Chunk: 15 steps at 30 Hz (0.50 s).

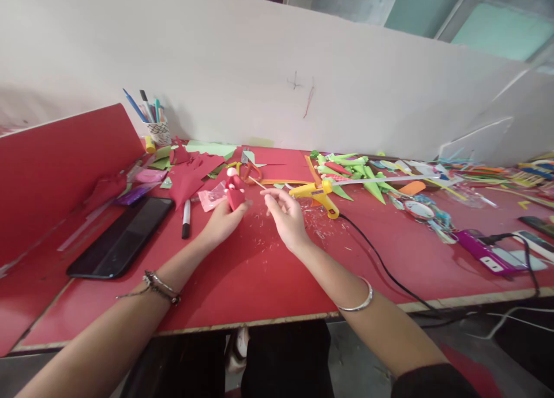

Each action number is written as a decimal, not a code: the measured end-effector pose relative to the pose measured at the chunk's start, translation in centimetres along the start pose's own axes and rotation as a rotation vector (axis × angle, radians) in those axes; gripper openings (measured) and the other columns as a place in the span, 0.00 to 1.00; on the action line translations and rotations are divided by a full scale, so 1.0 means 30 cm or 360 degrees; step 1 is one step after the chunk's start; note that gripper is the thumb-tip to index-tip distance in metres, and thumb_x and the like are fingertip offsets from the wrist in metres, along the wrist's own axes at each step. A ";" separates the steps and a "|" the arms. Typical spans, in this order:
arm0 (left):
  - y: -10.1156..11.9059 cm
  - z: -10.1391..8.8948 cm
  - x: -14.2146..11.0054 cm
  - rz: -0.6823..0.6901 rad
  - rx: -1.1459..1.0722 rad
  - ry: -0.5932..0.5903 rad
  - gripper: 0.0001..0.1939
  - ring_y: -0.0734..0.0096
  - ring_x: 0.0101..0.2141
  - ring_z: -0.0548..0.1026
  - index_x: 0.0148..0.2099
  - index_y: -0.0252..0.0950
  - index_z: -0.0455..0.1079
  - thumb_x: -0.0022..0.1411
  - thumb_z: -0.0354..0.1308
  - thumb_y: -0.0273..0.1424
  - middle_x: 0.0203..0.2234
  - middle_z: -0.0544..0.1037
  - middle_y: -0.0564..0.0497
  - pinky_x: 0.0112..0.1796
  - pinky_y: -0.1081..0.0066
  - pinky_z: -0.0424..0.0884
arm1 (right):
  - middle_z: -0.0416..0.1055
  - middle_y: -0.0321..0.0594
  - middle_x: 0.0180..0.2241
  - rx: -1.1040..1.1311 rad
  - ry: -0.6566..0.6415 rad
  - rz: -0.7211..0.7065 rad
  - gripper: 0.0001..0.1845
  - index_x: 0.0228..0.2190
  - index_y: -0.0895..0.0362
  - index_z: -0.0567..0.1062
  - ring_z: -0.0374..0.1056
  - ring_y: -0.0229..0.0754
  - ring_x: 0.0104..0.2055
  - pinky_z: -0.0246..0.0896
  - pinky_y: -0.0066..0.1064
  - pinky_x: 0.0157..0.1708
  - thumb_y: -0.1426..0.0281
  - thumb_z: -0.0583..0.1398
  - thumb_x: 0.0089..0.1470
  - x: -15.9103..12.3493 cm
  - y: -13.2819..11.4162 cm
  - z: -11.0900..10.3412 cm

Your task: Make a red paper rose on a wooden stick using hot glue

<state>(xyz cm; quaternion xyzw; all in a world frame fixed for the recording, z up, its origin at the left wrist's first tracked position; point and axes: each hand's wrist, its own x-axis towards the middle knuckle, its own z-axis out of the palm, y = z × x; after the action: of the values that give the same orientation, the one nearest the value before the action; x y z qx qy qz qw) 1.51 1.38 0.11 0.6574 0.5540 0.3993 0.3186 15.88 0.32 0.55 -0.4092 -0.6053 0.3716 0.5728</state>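
My left hand [223, 219] is closed around a small red paper flower [235, 191] with a pale centre, held just above the red table [259, 271]. A thin wooden stick [257, 182] pokes out of the flower toward the right. My right hand [285, 216] hovers beside it with fingers loosely curled and nothing visible in them; its fingertips are close to the stick's end. A yellow glue gun [318, 195] lies just right of my right hand, its black cord [381, 265] trailing off the table's front edge.
A black phone [123, 236] and a black marker [186, 218] lie at the left. Red paper scraps [190, 176], a pen cup [158, 130] and scissors [250, 168] sit behind. Green paper cones [363, 176], a power strip [485, 254] and craft sticks fill the right. A white wall stands behind.
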 end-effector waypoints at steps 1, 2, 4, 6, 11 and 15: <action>0.002 0.001 0.003 -0.0099 -0.0204 -0.0010 0.15 0.71 0.24 0.68 0.33 0.32 0.68 0.54 0.48 0.39 0.21 0.70 0.52 0.26 0.72 0.63 | 0.67 0.36 0.28 -0.0008 -0.0008 0.0000 0.09 0.32 0.55 0.69 0.62 0.34 0.26 0.60 0.26 0.26 0.65 0.53 0.51 0.001 0.002 0.000; 0.006 0.002 0.005 -0.0161 -0.0407 -0.0037 0.16 0.71 0.25 0.68 0.34 0.32 0.68 0.55 0.48 0.40 0.22 0.70 0.52 0.26 0.72 0.64 | 0.66 0.36 0.28 -0.0033 -0.0032 -0.0013 0.09 0.32 0.55 0.69 0.62 0.34 0.27 0.60 0.26 0.26 0.65 0.53 0.51 0.001 0.004 0.000; 0.016 0.001 0.006 -0.0181 -0.0768 -0.0161 0.17 0.71 0.28 0.70 0.38 0.32 0.69 0.55 0.48 0.39 0.26 0.73 0.49 0.29 0.71 0.66 | 0.66 0.36 0.28 -0.0131 -0.0096 -0.0070 0.07 0.31 0.55 0.69 0.63 0.35 0.29 0.61 0.27 0.27 0.66 0.54 0.50 -0.001 0.012 0.001; 0.026 -0.001 0.005 -0.0178 -0.1008 -0.0330 0.18 0.67 0.32 0.72 0.42 0.32 0.69 0.57 0.46 0.37 0.31 0.75 0.46 0.33 0.69 0.67 | 0.66 0.36 0.31 -0.0265 -0.0170 -0.0144 0.06 0.32 0.54 0.69 0.63 0.36 0.32 0.62 0.27 0.29 0.68 0.55 0.49 -0.004 0.018 0.002; 0.033 -0.012 -0.001 -0.0225 -0.1113 -0.0538 0.21 0.60 0.38 0.72 0.48 0.33 0.67 0.59 0.43 0.39 0.34 0.76 0.42 0.37 0.63 0.69 | 0.62 0.38 0.35 -0.0516 -0.0265 -0.0312 0.08 0.35 0.53 0.68 0.64 0.36 0.33 0.63 0.29 0.31 0.71 0.55 0.49 -0.010 0.017 -0.006; 0.019 -0.020 -0.001 -0.0179 -0.1149 -0.0653 0.23 0.59 0.41 0.72 0.50 0.33 0.65 0.59 0.42 0.40 0.37 0.75 0.42 0.39 0.62 0.69 | 0.61 0.38 0.35 -0.0666 -0.0223 -0.0408 0.08 0.35 0.52 0.68 0.64 0.37 0.34 0.63 0.30 0.31 0.72 0.55 0.50 -0.012 0.009 -0.014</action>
<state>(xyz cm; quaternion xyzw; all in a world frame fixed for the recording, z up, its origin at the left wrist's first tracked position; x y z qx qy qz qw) 1.27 1.22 0.89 0.5382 0.3385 0.4106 0.6536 16.31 0.09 0.18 -0.4121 -0.7542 0.1900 0.4747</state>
